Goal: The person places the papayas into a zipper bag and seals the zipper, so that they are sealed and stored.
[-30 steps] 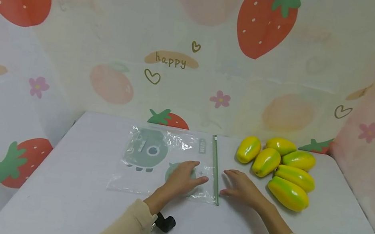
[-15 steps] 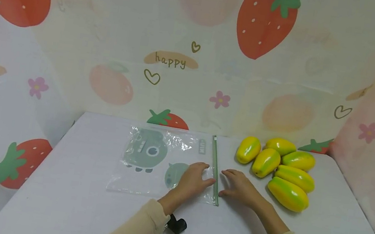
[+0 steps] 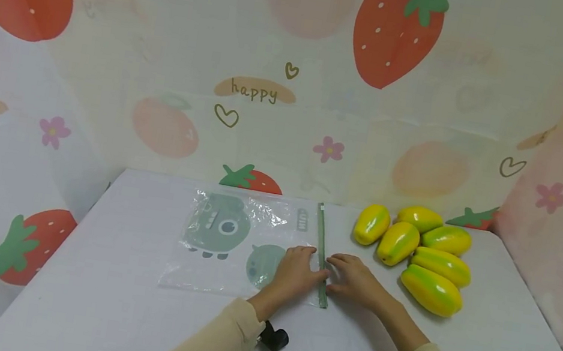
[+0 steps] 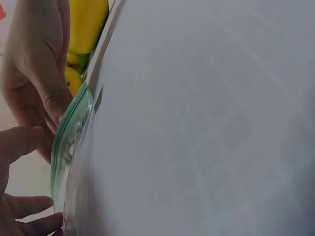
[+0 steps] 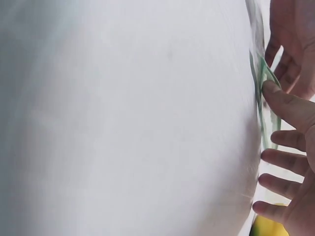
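Observation:
A clear zip bag (image 3: 221,227), printed with green cartoon monsters, lies flat on the white table. Its green zipper strip (image 3: 323,230) runs along the right end. My left hand (image 3: 294,271) is over the bag's right part, fingers spread and thumb reaching to the strip. Just right of the strip is my right hand (image 3: 358,281), its fingers loosely bent. In the right wrist view the right thumb (image 5: 280,101) touches the green zipper edge (image 5: 268,105), its other fingers extended. The left wrist view shows left fingertips (image 4: 37,209) at the strip's near end, with the strip slightly raised.
Several glossy yellow-green fruits, papaya-like (image 3: 431,289), lie grouped at the back right of the white table (image 3: 78,291). A strawberry-printed cloth wall (image 3: 259,142) stands behind the table. Small black cameras (image 3: 273,338) sit on both wrists.
My left hand has moved right across the bag to the zipper strip. My right hand has shifted slightly left towards it. The fruits stay where they were.

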`<act>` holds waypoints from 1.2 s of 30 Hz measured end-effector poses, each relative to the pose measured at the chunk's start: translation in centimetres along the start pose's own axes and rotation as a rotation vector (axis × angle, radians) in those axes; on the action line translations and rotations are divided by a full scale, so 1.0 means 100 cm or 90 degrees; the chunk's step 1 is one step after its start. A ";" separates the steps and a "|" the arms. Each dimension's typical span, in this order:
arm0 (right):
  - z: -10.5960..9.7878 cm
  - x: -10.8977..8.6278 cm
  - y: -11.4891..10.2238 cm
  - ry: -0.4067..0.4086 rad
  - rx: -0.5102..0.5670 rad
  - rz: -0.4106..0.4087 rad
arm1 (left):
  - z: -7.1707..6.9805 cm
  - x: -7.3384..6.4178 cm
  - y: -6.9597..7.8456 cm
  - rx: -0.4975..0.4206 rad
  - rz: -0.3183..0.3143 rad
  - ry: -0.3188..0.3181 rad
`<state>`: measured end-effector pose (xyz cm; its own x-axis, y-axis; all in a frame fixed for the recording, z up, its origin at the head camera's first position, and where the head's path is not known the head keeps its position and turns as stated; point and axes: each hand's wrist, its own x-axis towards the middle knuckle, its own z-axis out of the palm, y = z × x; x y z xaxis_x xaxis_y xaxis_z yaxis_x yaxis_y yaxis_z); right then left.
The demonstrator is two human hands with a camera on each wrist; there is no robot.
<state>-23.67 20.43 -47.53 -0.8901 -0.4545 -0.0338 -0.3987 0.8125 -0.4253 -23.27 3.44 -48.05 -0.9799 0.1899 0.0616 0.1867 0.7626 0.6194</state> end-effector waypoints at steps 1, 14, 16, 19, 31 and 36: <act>0.000 0.001 0.000 -0.002 0.001 -0.002 | 0.000 0.000 0.001 0.006 -0.002 0.005; 0.004 0.005 -0.001 -0.006 -0.017 -0.022 | 0.005 0.002 0.005 0.058 -0.030 0.021; 0.003 0.006 -0.002 -0.007 -0.022 -0.022 | 0.004 0.002 0.005 0.046 -0.026 0.019; 0.002 0.006 -0.004 -0.013 -0.018 -0.023 | 0.002 0.003 0.004 0.037 -0.009 0.023; 0.001 0.007 -0.006 -0.025 -0.043 -0.027 | -0.004 0.002 -0.004 0.105 0.098 0.002; 0.000 0.005 -0.006 -0.032 -0.036 -0.021 | -0.003 0.004 -0.004 0.179 0.094 -0.017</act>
<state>-23.88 19.70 -47.25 -0.8649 -0.4975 -0.0669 -0.4403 0.8158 -0.3748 -23.72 3.03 -48.05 -0.9390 0.3252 0.1117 0.3431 0.8655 0.3650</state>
